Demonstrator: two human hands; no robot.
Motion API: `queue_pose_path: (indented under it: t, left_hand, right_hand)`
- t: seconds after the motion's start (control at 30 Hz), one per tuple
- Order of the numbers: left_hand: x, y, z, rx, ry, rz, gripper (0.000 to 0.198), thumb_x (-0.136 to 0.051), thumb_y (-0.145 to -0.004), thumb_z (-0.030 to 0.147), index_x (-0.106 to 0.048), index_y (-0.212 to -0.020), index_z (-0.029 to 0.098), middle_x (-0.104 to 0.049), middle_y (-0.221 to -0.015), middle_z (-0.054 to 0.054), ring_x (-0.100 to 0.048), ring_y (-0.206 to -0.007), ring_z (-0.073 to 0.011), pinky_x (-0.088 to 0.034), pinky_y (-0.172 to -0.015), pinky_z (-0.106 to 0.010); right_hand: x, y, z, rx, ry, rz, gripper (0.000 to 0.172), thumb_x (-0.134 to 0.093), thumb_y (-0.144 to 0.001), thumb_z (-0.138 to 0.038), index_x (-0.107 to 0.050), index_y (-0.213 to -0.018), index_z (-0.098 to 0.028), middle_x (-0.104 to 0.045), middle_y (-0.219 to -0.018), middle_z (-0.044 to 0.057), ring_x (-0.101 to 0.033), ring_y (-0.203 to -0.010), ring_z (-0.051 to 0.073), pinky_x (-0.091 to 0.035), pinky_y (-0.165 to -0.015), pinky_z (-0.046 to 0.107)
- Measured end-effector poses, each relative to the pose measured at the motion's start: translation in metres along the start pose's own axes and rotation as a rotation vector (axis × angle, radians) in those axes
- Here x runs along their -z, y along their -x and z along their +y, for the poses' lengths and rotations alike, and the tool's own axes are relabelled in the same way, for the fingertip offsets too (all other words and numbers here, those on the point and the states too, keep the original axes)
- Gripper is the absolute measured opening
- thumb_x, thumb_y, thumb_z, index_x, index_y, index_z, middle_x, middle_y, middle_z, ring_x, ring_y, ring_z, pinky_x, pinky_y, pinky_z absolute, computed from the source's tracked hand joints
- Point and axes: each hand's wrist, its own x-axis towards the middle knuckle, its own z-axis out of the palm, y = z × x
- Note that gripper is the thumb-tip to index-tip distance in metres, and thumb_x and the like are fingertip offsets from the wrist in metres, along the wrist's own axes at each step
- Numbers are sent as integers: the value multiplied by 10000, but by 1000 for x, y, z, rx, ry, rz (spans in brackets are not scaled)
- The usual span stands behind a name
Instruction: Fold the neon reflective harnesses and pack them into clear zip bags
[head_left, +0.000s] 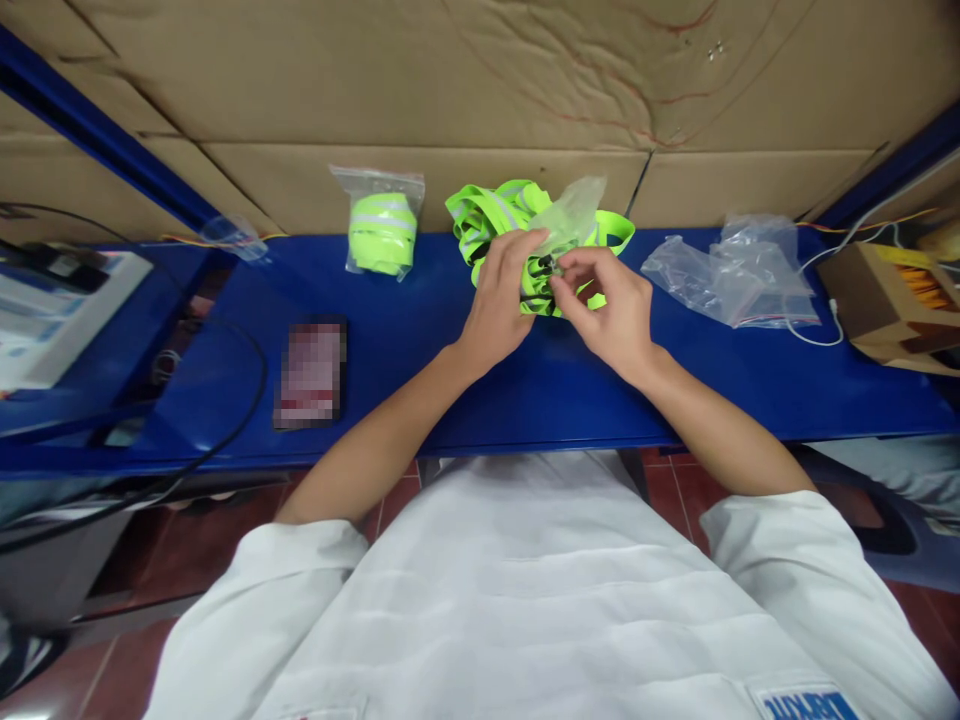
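A bundle of neon-yellow reflective straps (487, 215) with grey stripes and black parts lies in loose loops at the back of the blue table. A clear plastic bag (581, 208) stands up over the bundle, between my hands. My left hand (497, 300) is closed at the bag's left side, its fingers curled over the bag and straps. With thumb and forefinger pinched, my right hand (616, 315) grips the bag's edge from the right. Fingers and plastic partly hide the straps beneath.
A zip bag with a rolled neon strap (382, 232) sits back left. A phone with a blurred screen (310, 375) lies nearer on the blue table (420, 400). Empty clear bags (750, 275), a white cable (817, 340) and a cardboard box (862, 300) are at right. A clear cup (236, 240) is at left.
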Motion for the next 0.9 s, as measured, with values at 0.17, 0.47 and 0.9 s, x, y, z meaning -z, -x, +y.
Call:
queue_pose_path:
  t: [0.17,0.47,0.9]
  left_hand:
    - [4,0,-3,-109,-168,-121,561,-767,-878,215,-634,-1405,354,-536,-1519,-72,-482,-1482,-348,-350,-1290,-553]
    - [-5,7,5,-213,-665,-130,515,-538,-895,107,-565,-1356,336,-529,-1526,-101,-542,-1437,-304,-463,-1177,-585]
    - [7,3,7,-329,-614,-241,455,-674,-933,390,-587,-1374,317,-618,-1503,-92,-610,-1409,-336,-534,-1140,-530]
  right_hand:
    - [3,0,0,-34,31,43,250,-644,-1017,-445,-682,-954,-205,-704,-803,12,-641,-672,135,-574,-682,298]
    - [-12,5,19,-97,-78,175,363,-625,-980,-578,-586,-879,-231,-593,-704,-34,-557,-595,112,-510,-577,278]
    - [-6,6,14,-156,-126,62,337,-595,-1023,-602,-581,-970,-269,-603,-760,-15,-607,-647,148,-549,-635,322]
